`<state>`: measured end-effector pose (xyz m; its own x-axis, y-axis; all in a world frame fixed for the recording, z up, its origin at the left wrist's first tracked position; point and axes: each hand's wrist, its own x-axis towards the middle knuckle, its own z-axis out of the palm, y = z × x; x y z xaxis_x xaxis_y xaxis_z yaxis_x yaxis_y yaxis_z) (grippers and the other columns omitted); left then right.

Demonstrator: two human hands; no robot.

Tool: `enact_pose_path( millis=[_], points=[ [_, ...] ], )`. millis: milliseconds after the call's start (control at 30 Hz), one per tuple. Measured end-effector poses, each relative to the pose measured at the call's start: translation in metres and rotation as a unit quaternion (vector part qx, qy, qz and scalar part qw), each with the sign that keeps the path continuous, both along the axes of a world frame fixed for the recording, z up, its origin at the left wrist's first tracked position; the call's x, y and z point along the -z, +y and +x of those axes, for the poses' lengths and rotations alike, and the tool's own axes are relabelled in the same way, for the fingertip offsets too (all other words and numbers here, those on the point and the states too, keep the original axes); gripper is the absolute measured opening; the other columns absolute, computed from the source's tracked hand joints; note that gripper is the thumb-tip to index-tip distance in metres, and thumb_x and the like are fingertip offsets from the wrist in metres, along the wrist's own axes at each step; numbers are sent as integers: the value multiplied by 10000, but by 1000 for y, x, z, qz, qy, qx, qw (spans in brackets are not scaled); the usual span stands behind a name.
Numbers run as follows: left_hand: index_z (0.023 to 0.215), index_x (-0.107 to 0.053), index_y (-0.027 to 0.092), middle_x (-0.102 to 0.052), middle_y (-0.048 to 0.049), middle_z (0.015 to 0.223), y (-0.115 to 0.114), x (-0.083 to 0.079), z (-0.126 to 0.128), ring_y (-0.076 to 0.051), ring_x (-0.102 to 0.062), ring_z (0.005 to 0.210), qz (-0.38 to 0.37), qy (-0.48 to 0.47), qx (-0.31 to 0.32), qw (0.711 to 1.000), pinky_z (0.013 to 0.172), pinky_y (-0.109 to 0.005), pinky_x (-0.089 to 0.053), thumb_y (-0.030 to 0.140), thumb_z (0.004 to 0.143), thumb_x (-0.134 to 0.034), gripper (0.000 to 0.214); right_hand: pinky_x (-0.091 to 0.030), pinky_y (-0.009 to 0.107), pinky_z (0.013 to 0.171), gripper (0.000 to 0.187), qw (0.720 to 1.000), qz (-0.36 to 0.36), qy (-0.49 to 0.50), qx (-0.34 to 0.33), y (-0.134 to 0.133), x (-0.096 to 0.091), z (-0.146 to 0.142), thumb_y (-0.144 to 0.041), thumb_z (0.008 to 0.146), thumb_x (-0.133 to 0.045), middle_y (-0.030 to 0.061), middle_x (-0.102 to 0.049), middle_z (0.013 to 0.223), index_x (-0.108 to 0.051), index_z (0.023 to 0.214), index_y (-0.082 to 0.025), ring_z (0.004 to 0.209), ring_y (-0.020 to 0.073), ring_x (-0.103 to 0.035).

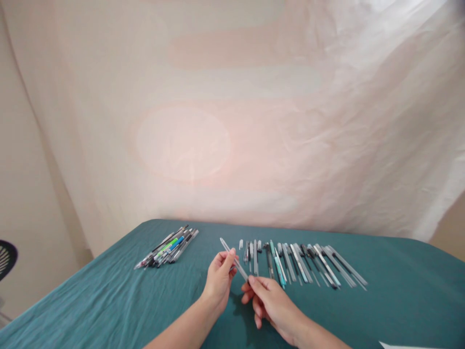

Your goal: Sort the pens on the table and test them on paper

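Between my hands, above the table, a slim translucent pen barrel (240,269) slants down from upper left to lower right. My left hand (220,276) pinches it around the middle, with its pale tip poking out above the fingers. My right hand (267,303) grips its lower end between thumb and forefinger; what sits right at that end is covered by the fingertips. Just beyond my right hand lies a spread row of pens and pen parts (298,261), clear, black, white and teal. Small clear caps (240,244) lie at the row's left end.
A heap of assorted pens (170,247), with green and blue ones among them, lies at the back left of the green cloth-covered table (145,305). A white sheet's corner (395,346) shows at the bottom right. A pale curtain (236,121) hangs behind. A dark round grille (6,258) stands at far left.
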<state>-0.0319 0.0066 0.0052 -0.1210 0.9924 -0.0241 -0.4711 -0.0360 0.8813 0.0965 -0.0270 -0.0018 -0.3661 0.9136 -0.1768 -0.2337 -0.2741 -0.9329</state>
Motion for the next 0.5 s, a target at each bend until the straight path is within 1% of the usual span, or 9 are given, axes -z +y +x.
enact_pose_path(
  millis=[100, 167, 300, 500],
  points=[
    [708, -524, 166, -542, 24, 691, 0, -1, 0, -65, -478, 619, -4, 3, -8, 1000, 585, -176, -373, 385, 672, -645, 253, -367, 168, 290, 385, 999, 28, -17, 21, 0, 1, -1, -524, 680, -588, -44, -526, 528, -491, 683, -152, 311, 23, -333],
    [707, -528, 164, -540, 28, 688, 0, -2, -1, -63, -477, 608, -4, 3, -14, 1000, 579, -177, -372, 393, 661, -652, 264, -362, 164, 292, 369, 999, 34, -18, 36, -1, 0, -2, -503, 664, -614, -69, -486, 487, -471, 660, -163, 304, 22, -330],
    [716, -532, 160, -535, 29, 686, 1, -2, -2, -59, -476, 599, -7, 0, -19, 1000, 577, -180, -373, 398, 658, -653, 273, -363, 163, 289, 316, 999, 21, 4, 43, -2, -3, -3, -457, 684, -597, -64, -498, 506, -465, 663, -170, 314, 25, -334],
    [724, -528, 165, -547, 31, 692, 1, 0, -2, -55, -486, 604, -13, -13, -12, 1000, 583, -178, -377, 395, 651, -662, 276, -359, 166, 281, 166, 999, 7, 12, 45, -3, -6, -3, -332, 709, -527, -51, -517, 526, -504, 721, -168, 320, 36, -336]
  ],
)
